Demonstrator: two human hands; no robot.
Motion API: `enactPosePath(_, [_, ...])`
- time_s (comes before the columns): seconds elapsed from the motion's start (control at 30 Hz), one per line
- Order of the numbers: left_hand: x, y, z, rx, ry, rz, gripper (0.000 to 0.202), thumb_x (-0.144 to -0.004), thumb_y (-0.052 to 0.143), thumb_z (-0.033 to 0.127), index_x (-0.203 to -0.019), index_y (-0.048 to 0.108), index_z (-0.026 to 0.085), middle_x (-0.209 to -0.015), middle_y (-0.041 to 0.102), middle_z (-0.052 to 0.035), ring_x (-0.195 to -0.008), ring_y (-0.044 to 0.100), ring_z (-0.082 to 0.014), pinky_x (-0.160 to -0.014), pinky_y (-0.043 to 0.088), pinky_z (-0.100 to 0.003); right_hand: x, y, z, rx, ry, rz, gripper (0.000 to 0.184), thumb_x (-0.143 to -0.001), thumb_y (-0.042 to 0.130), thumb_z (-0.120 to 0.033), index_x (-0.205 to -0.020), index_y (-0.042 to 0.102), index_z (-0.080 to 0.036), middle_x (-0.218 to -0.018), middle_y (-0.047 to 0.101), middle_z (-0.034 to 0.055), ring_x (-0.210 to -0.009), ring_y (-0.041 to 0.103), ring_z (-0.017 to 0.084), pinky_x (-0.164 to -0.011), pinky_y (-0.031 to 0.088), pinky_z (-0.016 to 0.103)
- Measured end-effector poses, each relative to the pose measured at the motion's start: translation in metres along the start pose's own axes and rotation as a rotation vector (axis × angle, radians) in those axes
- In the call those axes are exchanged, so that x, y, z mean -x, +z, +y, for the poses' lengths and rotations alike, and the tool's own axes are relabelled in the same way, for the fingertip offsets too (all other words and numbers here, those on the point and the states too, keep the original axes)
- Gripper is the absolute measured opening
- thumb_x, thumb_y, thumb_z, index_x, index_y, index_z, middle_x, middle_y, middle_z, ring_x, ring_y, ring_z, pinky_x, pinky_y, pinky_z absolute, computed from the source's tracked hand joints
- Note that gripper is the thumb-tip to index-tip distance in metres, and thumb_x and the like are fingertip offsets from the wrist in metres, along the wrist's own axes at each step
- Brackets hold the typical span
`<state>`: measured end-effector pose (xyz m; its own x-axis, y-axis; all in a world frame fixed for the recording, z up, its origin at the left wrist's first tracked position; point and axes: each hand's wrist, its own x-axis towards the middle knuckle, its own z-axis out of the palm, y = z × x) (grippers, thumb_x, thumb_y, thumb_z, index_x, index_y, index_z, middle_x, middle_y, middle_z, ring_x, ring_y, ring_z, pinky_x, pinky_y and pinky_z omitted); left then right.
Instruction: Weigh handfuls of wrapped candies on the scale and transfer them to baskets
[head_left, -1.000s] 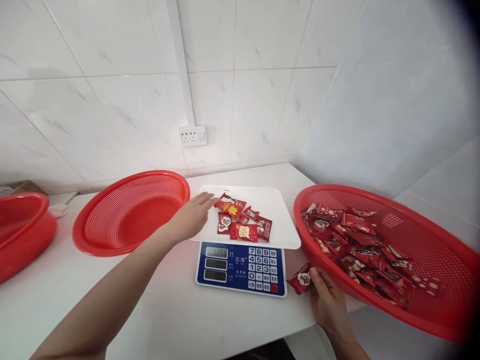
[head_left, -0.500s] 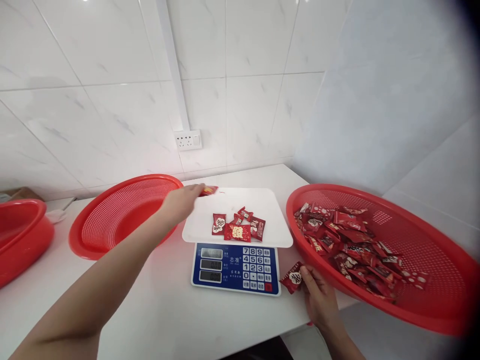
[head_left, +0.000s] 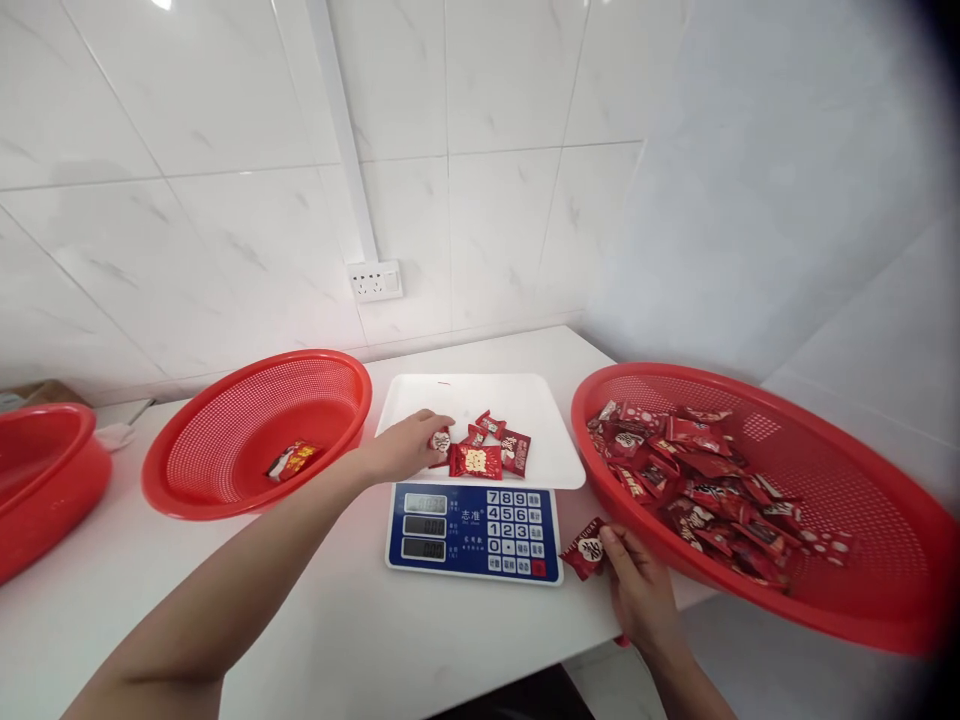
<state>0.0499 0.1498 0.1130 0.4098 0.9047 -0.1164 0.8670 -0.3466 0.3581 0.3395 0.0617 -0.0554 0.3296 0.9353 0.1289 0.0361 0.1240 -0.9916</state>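
Note:
My left hand (head_left: 409,445) reaches over the white pan of a digital scale (head_left: 472,535). Its fingers are closed on the edge of a small red wrapped candy (head_left: 441,442) lying at the left of a little group. Beside it on the pan are several more wrapped candies, among them a bright red one with cream lettering (head_left: 477,461) and a dark red one (head_left: 515,452). At the scale's lower right corner, my right hand (head_left: 636,580) pinches a dark red candy packet (head_left: 583,549) by its end, just off the keypad.
A large red basket (head_left: 885,440) at the right holds many wrapped candies. Left of the scale is a red basket (head_left: 176,450) with a red-and-yellow packet (head_left: 296,460) inside. Another red basket (head_left: 75,480) stands far left. A wall socket (head_left: 375,281) is behind.
The packet my left hand held now lies in the left basket. That hand has moved right onto a candy on the pan. My right hand stays nearly still with its packet.

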Motion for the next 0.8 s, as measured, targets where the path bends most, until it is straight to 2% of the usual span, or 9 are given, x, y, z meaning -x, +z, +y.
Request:
enactPosePath(0.07, [0.004, -0.008, -0.004, 0.000, -0.052, 0.101, 0.041, -0.081, 0.048, 0.026, -0.122, 0.049, 0.024, -0.122, 0.054, -0.0057, -0.099, 0.060, -0.0175, -0.086, 0.048, -0.029, 0.000, 0.000, 0.000, -0.018, 0.023, -0.021, 0.040, -0.073, 0.062, -0.058, -0.067, 0.060, -0.019, -0.056, 0.053, -0.0005, -0.052, 0.047, 0.013, -0.050, 0.041, 0.025])
enactPosePath(0.13, [0.016, -0.022, -0.013, -0.008, -0.122, 0.219, 0.036, -0.084, 0.041, 0.025, -0.120, 0.049, 0.022, -0.119, 0.052, -0.0082, -0.097, 0.059, -0.0191, -0.084, 0.048, -0.032, 0.000, 0.000, -0.001, -0.026, 0.038, -0.032, 0.040, -0.073, 0.062, -0.058, -0.067, 0.060, -0.019, -0.056, 0.053, -0.0005, -0.053, 0.047, 0.013, -0.051, 0.041, 0.025])
enactPosePath(0.23, [0.039, -0.045, -0.031, -0.155, -0.275, 0.452, 0.038, -0.087, 0.035, 0.026, -0.122, 0.049, 0.022, -0.124, 0.049, -0.0119, -0.106, 0.054, -0.0271, -0.084, 0.047, -0.041, 0.000, 0.001, 0.000, -0.028, 0.046, -0.033, 0.041, -0.073, 0.061, -0.060, -0.067, 0.060, -0.019, -0.056, 0.053, -0.0003, -0.053, 0.047, 0.013, -0.051, 0.041, 0.025])
enactPosePath(0.33, [0.047, -0.048, -0.037, -0.313, -0.318, 0.589, 0.039, -0.086, 0.041, 0.034, -0.121, 0.053, 0.021, -0.132, 0.046, -0.0129, -0.123, 0.040, -0.0342, -0.095, 0.039, -0.050, -0.001, 0.001, 0.002, -0.021, 0.048, -0.023, 0.042, -0.072, 0.061, -0.060, -0.067, 0.060, -0.019, -0.056, 0.053, -0.0003, -0.053, 0.047, 0.013, -0.051, 0.040, 0.025])
enactPosePath(0.4, [0.041, -0.035, -0.027, -0.189, -0.208, 0.512, 0.041, -0.086, 0.043, 0.041, -0.121, 0.053, 0.021, -0.132, 0.048, -0.0107, -0.125, 0.039, -0.0302, -0.101, 0.036, -0.047, -0.001, 0.001, 0.002, -0.021, 0.051, -0.017, 0.041, -0.072, 0.062, -0.060, -0.067, 0.060, -0.019, -0.056, 0.053, -0.0004, -0.053, 0.047, 0.013, -0.052, 0.040, 0.025])
enactPosePath(0.47, [0.028, -0.015, -0.008, 0.004, -0.048, 0.352, 0.042, -0.086, 0.045, 0.045, -0.120, 0.053, 0.023, -0.126, 0.055, -0.0069, -0.121, 0.045, -0.0240, -0.100, 0.038, -0.040, -0.001, 0.002, 0.000, -0.026, 0.055, -0.018, 0.040, -0.072, 0.062, -0.059, -0.067, 0.060, -0.019, -0.056, 0.053, -0.0005, -0.053, 0.047, 0.013, -0.052, 0.040, 0.025])
enactPosePath(0.57, [0.005, 0.011, 0.020, 0.106, 0.077, 0.190, 0.046, -0.082, 0.051, 0.045, -0.123, 0.052, 0.024, -0.122, 0.059, -0.0058, -0.120, 0.044, -0.0253, -0.098, 0.039, -0.041, 0.000, 0.003, -0.007, -0.036, 0.057, -0.033, 0.041, -0.072, 0.062, -0.058, -0.065, 0.059, -0.019, -0.055, 0.052, -0.0009, -0.052, 0.046, 0.013, -0.051, 0.040, 0.025])
enactPosePath(0.7, [-0.014, 0.024, 0.037, 0.139, 0.084, 0.149, 0.052, -0.072, 0.063, 0.036, -0.122, 0.054, 0.024, -0.118, 0.059, -0.0087, -0.112, 0.048, -0.0300, -0.095, 0.040, -0.046, 0.001, 0.005, -0.018, -0.029, 0.055, -0.057, 0.042, -0.072, 0.062, -0.059, -0.062, 0.059, -0.019, -0.053, 0.052, -0.0007, -0.052, 0.046, 0.013, -0.051, 0.039, 0.025])
enactPosePath(0.8, [-0.018, 0.027, 0.037, 0.207, 0.067, 0.152, 0.047, -0.073, 0.059, 0.025, -0.119, 0.055, 0.025, -0.117, 0.056, -0.0073, -0.101, 0.056, -0.0237, -0.088, 0.045, -0.038, 0.001, 0.006, -0.023, -0.009, 0.044, -0.057, 0.042, -0.072, 0.061, -0.059, -0.061, 0.059, -0.019, -0.053, 0.052, -0.0007, -0.052, 0.047, 0.013, -0.051, 0.040, 0.025])
